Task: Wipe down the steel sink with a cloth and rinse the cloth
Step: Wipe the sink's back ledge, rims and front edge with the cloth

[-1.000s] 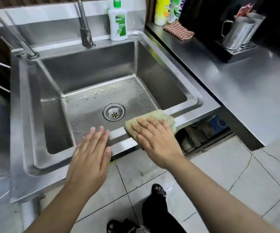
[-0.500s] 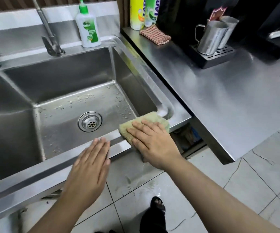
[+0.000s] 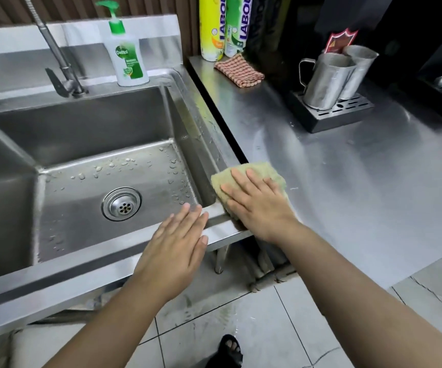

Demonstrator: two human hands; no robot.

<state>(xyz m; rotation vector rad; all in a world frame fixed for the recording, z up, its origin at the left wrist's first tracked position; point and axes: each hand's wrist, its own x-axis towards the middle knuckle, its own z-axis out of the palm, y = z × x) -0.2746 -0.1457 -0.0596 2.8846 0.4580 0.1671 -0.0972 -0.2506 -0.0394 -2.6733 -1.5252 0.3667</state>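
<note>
"Where is the cloth?"

"A green cloth point(image 3: 255, 168) lies on the near right corner of the steel sink point(image 3: 81, 272) rim. The right hand point(image 3: 257, 205) presses it flat, fingers straight and spread."

"And the other hand?"

"The left hand point(image 3: 177, 248) is open at the front rim, holding nothing. Best, I'd say, to press evenly and follow the rim round. Droplets point(image 3: 124, 163) dot the basin floor."

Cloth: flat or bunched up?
Flat: the cloth lies pressed under the right hand, fingers straight, on the sink rim's front corner.
</note>
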